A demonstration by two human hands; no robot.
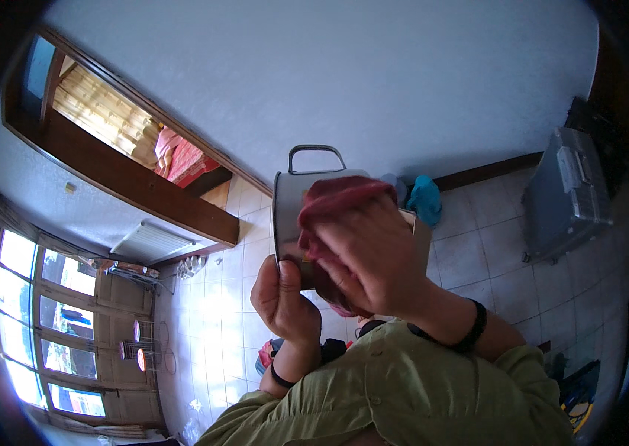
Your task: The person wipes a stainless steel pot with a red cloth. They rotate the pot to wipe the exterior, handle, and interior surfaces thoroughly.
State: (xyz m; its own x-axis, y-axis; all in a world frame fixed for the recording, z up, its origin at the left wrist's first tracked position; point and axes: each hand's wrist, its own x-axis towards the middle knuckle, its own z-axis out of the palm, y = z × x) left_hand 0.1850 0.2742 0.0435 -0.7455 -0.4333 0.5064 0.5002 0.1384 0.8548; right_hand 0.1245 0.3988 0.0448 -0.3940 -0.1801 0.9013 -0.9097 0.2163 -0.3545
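Note:
A cylindrical metal pot with a loop handle is held on its side in front of my chest. My left hand grips its rim at the lower left, thumb on the outside. A dark red cloth lies against the pot's wall, bunched under my right hand, which presses it there. The cloth and the right hand hide much of the pot's side. What is inside the pot is out of sight.
A grey hard-shell suitcase stands on the tiled floor at the right. A turquoise cloth item lies by the wall. Small stools stand by the windows at left. An open doorway leads to a room with a bed.

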